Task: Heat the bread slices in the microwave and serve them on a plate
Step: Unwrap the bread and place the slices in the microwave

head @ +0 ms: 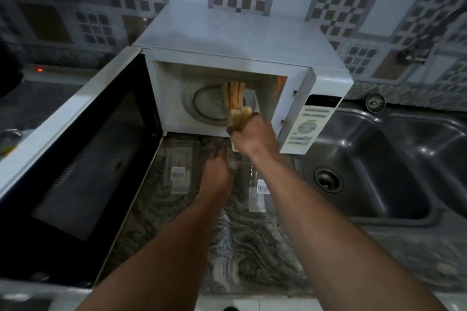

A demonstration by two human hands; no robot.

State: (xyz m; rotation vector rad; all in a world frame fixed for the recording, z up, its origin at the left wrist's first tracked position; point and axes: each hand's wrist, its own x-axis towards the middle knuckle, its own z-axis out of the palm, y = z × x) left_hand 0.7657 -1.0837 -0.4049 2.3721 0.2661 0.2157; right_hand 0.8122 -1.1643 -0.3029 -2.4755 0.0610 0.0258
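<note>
The white microwave (242,40) stands on the counter with its door (75,159) swung wide to the left. Inside, a glass turntable (202,106) lies on the cavity floor. My right hand (252,134) is at the cavity mouth, shut on a stack of bread slices (238,101) held on edge, their far ends reaching over the turntable. My left hand (216,174) rests lower on the counter in front of the microwave, fingers pointing forward; I cannot see anything in it. No plate is in view.
Two clear plastic bread wrappers (178,171) (257,192) with barcode labels lie on the marbled counter (240,247). A steel double sink (379,164) sits to the right. The open door blocks the left side. A tiled wall is behind.
</note>
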